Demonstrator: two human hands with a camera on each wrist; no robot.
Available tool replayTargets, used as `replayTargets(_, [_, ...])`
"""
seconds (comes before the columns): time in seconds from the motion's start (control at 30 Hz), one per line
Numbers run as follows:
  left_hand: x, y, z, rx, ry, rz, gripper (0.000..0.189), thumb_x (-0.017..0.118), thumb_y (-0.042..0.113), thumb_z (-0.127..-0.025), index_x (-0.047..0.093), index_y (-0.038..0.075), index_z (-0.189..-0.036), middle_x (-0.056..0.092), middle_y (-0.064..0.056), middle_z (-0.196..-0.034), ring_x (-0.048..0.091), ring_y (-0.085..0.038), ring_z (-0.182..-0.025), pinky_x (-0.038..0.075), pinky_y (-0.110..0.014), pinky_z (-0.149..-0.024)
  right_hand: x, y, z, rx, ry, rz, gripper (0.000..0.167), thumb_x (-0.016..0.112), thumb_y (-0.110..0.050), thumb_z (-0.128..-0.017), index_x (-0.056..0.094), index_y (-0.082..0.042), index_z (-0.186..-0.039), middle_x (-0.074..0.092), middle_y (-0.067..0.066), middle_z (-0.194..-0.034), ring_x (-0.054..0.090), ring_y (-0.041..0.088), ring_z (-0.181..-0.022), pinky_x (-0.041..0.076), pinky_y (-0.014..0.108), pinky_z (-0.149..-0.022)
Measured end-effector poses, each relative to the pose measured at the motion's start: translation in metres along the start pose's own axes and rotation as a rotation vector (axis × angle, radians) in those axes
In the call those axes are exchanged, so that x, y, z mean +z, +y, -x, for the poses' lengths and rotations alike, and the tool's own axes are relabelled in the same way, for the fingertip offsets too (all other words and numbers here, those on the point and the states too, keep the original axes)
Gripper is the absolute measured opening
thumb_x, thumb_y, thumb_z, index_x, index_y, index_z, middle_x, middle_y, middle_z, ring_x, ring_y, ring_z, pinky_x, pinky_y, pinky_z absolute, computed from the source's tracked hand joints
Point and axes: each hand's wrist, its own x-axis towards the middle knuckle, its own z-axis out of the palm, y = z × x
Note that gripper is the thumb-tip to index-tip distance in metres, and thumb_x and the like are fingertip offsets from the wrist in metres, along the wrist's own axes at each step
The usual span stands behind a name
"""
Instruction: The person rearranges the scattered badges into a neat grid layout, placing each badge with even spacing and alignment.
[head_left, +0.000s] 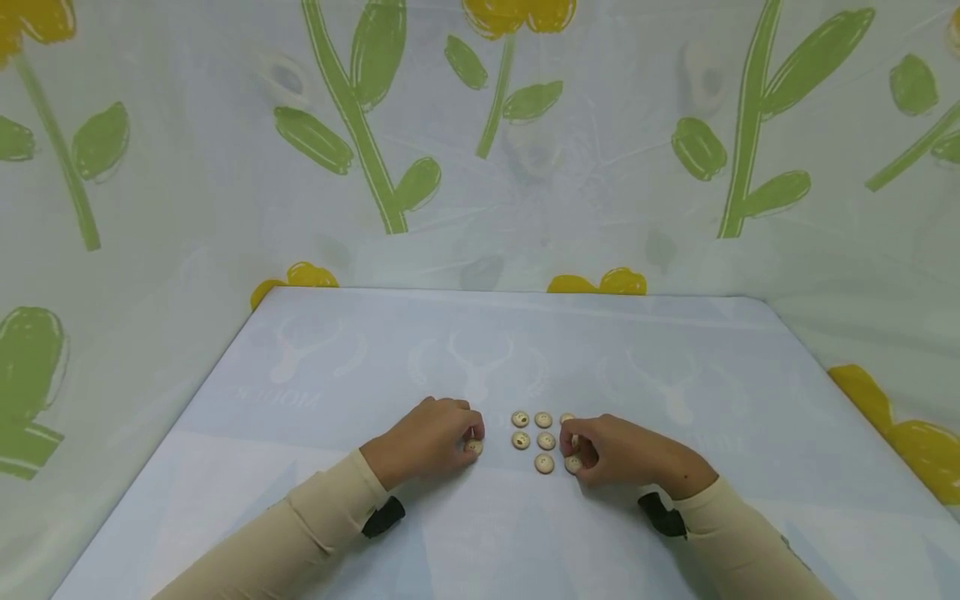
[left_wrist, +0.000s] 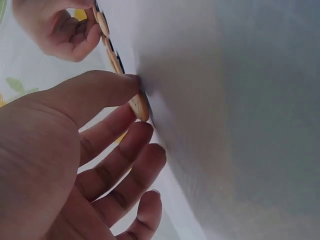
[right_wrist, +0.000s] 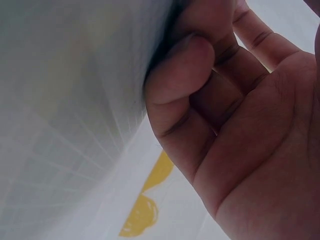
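My left hand (head_left: 435, 437) pinches a round wooden button (head_left: 474, 447) between thumb and fingers at the tabletop. In the left wrist view this button (left_wrist: 140, 106) stands on edge just below the thumb tip. Right of it lie wooden buttons in short rows, among them a top-left button (head_left: 521, 419) and a bottom button (head_left: 543, 463). My right hand (head_left: 622, 454) is over the right-hand column, thumb and forefinger around the lowest button (head_left: 573, 464). Its fingers partly hide the buttons above. In the right wrist view the right hand's curled fingers (right_wrist: 185, 70) hide whatever they touch.
A pale cloth with faint deer-head prints covers the table (head_left: 300, 392). Behind and beside it hangs a curtain (head_left: 600, 183) with green leaves and yellow flowers. Dark bands sit at both wrists, beside the beige sleeves (head_left: 315, 517).
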Motion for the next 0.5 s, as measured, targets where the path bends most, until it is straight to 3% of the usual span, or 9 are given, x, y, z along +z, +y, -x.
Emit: replayTargets(0.5, [0.004, 0.018, -0.011, 0.076, 0.012, -0.042, 0.012, 0.076, 0.026, -0.085, 0.072, 0.019, -0.094, 0.064, 0.009, -0.082, 0.054, -0.003, -0.072, 0.039, -0.028, -0.068, 0.001, -0.001, 0.000, 0.003, -0.002, -0.007, 0.022, 0.071, -0.007, -0.083, 0.058, -0.021, -0.093, 0.055, -0.008, -0.072, 0.050, 0.005, -0.067, 0.042, 0.022, -0.060])
